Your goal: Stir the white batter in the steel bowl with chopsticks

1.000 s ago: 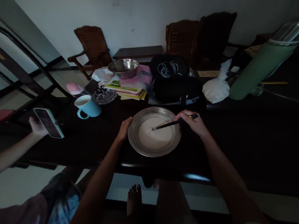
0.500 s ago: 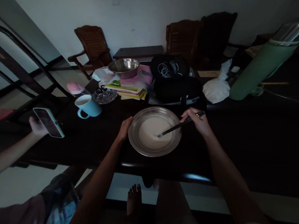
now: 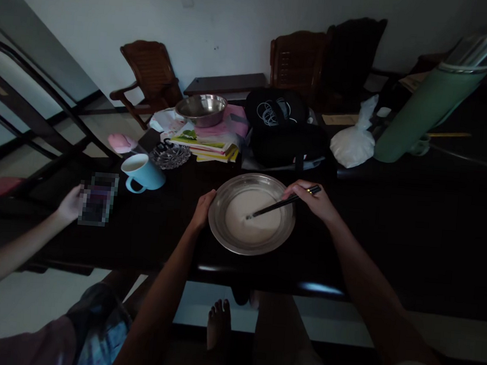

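A wide steel bowl [image 3: 221,232] stands near the table's front edge, with a pale, milky mixture [image 3: 248,228] in it. My left hand [image 3: 202,208] grips the bowl's left rim, thumb near the top of the edge. Dark chopsticks [image 3: 273,205] with a gold band are held in my right hand [image 3: 310,198], which is closed round their upper end above the bowl's right rim. Their tips dip into the mixture left of its middle.
A light blue mug [image 3: 149,176], glass dish [image 3: 172,156], books [image 3: 212,146], second steel bowl [image 3: 201,111], black bag [image 3: 287,135], knotted bag of white powder [image 3: 353,146] and green thermos [image 3: 428,115] stand behind. At left, another person's hand [image 3: 71,204] holds a phone [image 3: 97,199].
My right hand and the chopsticks have shifted left, their tips moving left through the mixture. My left hand stays on the rim. The other person's phone has turned and moved right.
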A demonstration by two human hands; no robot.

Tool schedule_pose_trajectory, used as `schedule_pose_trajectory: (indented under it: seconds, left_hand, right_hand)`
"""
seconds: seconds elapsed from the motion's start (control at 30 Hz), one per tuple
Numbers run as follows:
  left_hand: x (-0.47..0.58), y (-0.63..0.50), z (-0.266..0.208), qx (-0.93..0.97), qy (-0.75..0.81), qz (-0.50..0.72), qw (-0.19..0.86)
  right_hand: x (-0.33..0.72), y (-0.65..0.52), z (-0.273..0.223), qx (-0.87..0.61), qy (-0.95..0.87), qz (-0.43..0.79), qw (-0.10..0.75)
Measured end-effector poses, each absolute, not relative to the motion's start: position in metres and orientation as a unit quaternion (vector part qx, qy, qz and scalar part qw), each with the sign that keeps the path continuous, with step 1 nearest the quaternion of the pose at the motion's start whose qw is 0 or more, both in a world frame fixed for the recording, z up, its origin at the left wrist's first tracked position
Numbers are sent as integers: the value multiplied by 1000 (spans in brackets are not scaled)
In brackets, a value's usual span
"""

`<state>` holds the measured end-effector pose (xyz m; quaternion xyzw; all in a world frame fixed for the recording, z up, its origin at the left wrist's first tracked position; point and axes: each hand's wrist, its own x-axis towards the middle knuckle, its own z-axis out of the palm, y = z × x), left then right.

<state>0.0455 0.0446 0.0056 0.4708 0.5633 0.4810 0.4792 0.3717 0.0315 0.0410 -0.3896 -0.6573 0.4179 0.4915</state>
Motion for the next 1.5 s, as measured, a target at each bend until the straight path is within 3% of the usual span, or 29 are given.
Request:
schedule_pose_trajectory:
  seconds: [0.17, 0.37, 0.53, 0.7, 0.9, 1.1, 1.27, 1.5]
  left_hand:
    - [48, 43, 10, 470, 562, 484, 479]
    - [46, 43, 9, 466, 561, 488, 479]
    - [46, 44, 7, 457, 562, 492, 483]
    - [47, 44, 8, 460, 557, 491, 487]
    - [46, 45, 6, 469, 556, 488, 483]
    - [45, 45, 5, 469, 558, 482, 486]
    - [46, 45, 5, 459, 569, 485, 480]
    - [44, 47, 2, 461, 564, 489, 479]
  right_hand:
    - [377, 32, 40, -420, -615, 386, 545]
    - [371, 32, 40, -380, -675, 399, 491]
    - [376, 33, 39, -416, -614, 389, 547]
    - [372, 32, 39, -375, -672, 409, 489]
    - [376, 32, 41, -419, -617, 392, 539]
    - [370, 31, 41, -386, -688, 378, 484]
    - [377, 33, 40, -419, -621, 378, 544]
    - [373, 32, 42, -397, -674, 375, 498]
